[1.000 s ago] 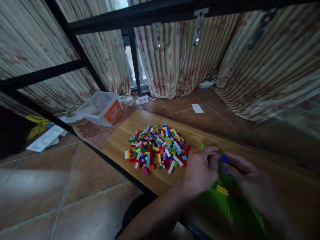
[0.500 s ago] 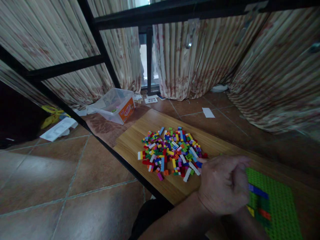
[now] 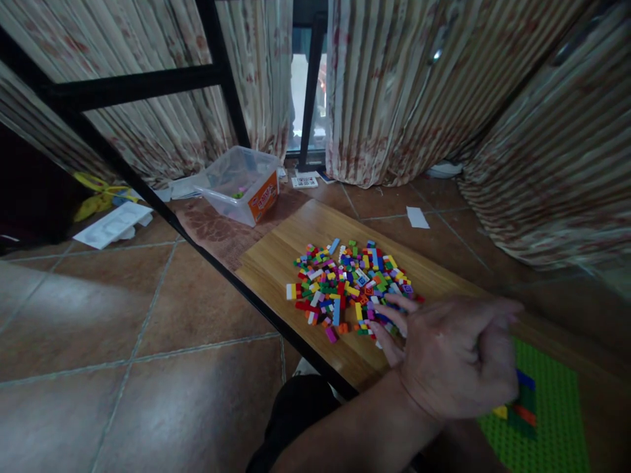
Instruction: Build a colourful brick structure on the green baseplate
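Your green baseplate (image 3: 557, 401) lies flat at the right of the wooden tabletop (image 3: 276, 253), its far edge slanting down rightward and its near end out of frame. On it, a blue brick (image 3: 526, 379) and a red-orange brick (image 3: 525, 415) run parallel, long axes along that slant. Your left hand (image 3: 453, 355) shows its back, fingers curled rightward; I cannot tell whether they grip anything. Your right hand (image 3: 388, 344), mostly hidden behind it, has its fingers spread leftward over the brick pile (image 3: 341, 292). The clear plastic box (image 3: 227, 203) bears an orange label (image 3: 265, 197) with white lettering, too blurred to read.
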`<state>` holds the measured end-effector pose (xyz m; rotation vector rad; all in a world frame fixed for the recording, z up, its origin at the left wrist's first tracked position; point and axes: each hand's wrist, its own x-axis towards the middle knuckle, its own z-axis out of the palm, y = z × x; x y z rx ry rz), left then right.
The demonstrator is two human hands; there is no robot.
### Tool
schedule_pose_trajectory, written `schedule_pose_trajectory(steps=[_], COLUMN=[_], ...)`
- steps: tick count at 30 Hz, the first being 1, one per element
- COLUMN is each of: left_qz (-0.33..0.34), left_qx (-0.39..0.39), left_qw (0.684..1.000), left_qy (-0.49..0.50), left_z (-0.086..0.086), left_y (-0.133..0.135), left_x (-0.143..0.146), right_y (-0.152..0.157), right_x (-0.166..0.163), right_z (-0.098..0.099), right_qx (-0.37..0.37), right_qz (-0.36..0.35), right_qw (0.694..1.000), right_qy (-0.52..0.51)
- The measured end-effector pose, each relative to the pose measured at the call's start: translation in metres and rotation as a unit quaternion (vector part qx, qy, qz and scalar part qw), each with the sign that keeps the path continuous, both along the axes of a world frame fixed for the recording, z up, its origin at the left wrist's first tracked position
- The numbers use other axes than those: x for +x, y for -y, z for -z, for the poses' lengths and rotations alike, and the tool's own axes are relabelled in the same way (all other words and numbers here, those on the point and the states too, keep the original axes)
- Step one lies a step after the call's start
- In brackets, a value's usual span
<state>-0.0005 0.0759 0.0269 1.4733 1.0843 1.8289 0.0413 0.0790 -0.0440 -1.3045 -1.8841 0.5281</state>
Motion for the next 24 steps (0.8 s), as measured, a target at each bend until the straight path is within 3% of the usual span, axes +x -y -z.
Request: schedule_pose_trajectory(steps=[5, 8, 14, 24], left_qz=[0.002, 0.023, 0.016, 0.002], left_qx=[0.008, 0.011, -0.01, -0.035], left_qw=[0.999, 0.998, 0.998, 0.998], left_qy=[0.042, 0.059, 0.06, 0.042], left_z=[-0.001, -0.003, -0.008, -0.004], left_y=[0.002, 0.003, 0.004, -0.002], left_x=[0.006, 0.006, -0.01, -0.015], right_y=[0.015, 0.015, 0.012, 0.012], right_x=[-0.016, -0.031, -0.051, -0.055], right_z=[0.008, 0.009, 0.009, 0.007], right_qx=[0.119, 0.148, 0.126, 0.098], right_qz=[-0.083, -0.087, 0.004, 0.036], right_qw=[0.981, 0.971, 0.972, 0.963], right_qy=[0.128, 0.165, 0.197, 0.248])
